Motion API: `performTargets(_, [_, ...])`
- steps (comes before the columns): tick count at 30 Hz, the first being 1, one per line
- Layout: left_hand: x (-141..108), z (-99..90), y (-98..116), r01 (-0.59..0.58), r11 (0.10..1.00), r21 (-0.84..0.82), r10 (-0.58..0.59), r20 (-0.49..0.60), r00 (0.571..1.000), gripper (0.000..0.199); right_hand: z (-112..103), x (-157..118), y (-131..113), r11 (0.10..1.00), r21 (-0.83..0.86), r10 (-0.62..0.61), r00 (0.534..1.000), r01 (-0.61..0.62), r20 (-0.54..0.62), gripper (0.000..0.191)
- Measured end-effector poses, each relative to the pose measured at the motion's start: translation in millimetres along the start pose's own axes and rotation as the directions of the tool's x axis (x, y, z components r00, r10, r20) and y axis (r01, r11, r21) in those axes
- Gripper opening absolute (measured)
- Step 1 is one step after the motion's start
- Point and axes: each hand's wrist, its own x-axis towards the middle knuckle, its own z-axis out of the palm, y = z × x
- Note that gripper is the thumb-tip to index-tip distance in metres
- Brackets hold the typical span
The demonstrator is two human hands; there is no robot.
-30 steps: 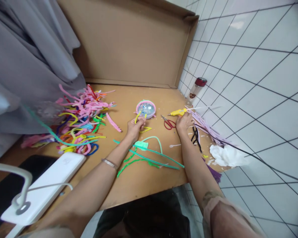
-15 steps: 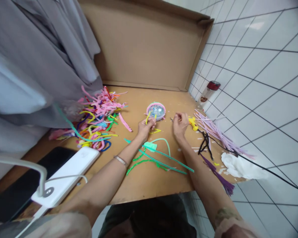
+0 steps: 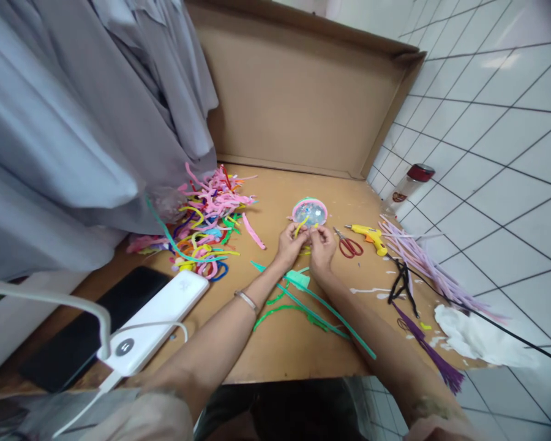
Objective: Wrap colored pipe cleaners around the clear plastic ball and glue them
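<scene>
My left hand is closed on a yellow pipe cleaner, which sticks up past the fingers. My right hand meets it at the fingertips, pinched on the same yellow piece. Just beyond both hands lies a round clear dome with a pink and green rim. Red-handled scissors rest right of my right hand, beside a yellow glue gun. Under my forearms are teal pipe cleaners, a mint-green piece and bent green pipe cleaners.
A heap of coloured pipe cleaners lies at left, near a white power bank and a black phone. Lilac pipe cleaners, a purple tassel, white tissue and a bottle line the right side. Cardboard stands behind.
My right hand has moved left from beside the glue gun to meet my left hand at the yellow pipe cleaner. The scissors now lie uncovered. The whole view has shifted.
</scene>
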Motion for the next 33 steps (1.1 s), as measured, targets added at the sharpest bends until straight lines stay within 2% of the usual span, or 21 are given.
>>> performTargets(2, [0.7, -2.4, -1.1, -0.045, 0.998, 0.043, 0.045, -0.016, 0.999, 0.038, -6.2, -2.9, 1.8, 0.999, -0.039, -0.032, 0.999, 0.030, -0.040, 0.034])
performTargets(6, [5.8, -9.5, -3.6, -0.114, 0.984, 0.134, 0.124, -0.067, 0.990, 0.033, -13.8, -5.0, 4.9, 0.994, -0.089, -0.055, 0.998, 0.056, 0.007, 0.033])
performTargets(13, [4.7, -12.6, 1.0, -0.106, 0.975, 0.196, 0.118, -0.050, 0.992, 0.036, -15.6, -2.0, 15.3, 0.987, -0.150, -0.036, 0.993, 0.052, 0.110, 0.030])
performTargets(18, [4.2, -10.3, 3.3, -0.093, 0.974, 0.206, 0.108, -0.060, 0.992, 0.033, -17.1, -2.8, 16.8, 0.985, -0.166, -0.022, 0.993, 0.041, 0.115, 0.026])
performTargets(24, [5.4, -10.2, 1.9, -0.074, 0.981, 0.178, 0.082, -0.038, 0.996, 0.040, -13.6, -8.3, 17.5, 1.000, -0.027, 0.013, 0.994, -0.010, 0.111, 0.024])
performTargets(28, [6.0, -11.2, -0.2, -0.065, 0.982, 0.179, 0.066, 0.003, 0.998, 0.046, -15.2, -6.8, 19.1, 0.999, -0.052, 0.004, 0.998, 0.000, 0.068, 0.025])
performTargets(33, [6.4, -11.4, -1.5, -0.062, 0.983, 0.174, 0.056, 0.041, 0.998, 0.046, -16.6, -7.0, 15.6, 0.998, -0.060, -0.026, 0.997, 0.030, 0.069, 0.025])
